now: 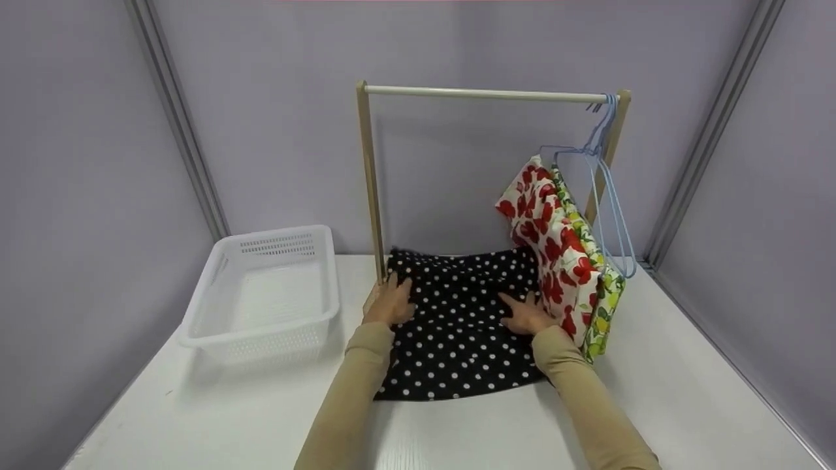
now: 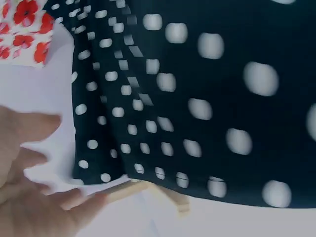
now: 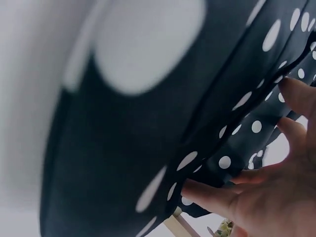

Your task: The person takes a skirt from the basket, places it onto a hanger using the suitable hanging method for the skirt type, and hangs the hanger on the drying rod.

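A black cloth with white polka dots point(image 1: 457, 346) lies spread on the white table, its back part raised in folds. On its left edge rests my left hand point(image 1: 392, 305), fingers stretched forward, close to the rack's left post. In the left wrist view the left hand's fingers point(image 2: 37, 126) are loosely extended beside the cloth's edge. My right hand point(image 1: 528, 316) touches the cloth's right side with fingers spread. The right wrist view shows the right hand's fingers point(image 3: 210, 196) against the dotted fabric, not curled round it.
A small garment rack with a white rail point(image 1: 483, 93) stands over the cloth. At its right end hang light blue hangers point(image 1: 617, 209), a red-flowered cloth point(image 1: 548, 235) and a lemon-patterned cloth point(image 1: 607, 313). To the left sits a white plastic basket point(image 1: 261, 334).
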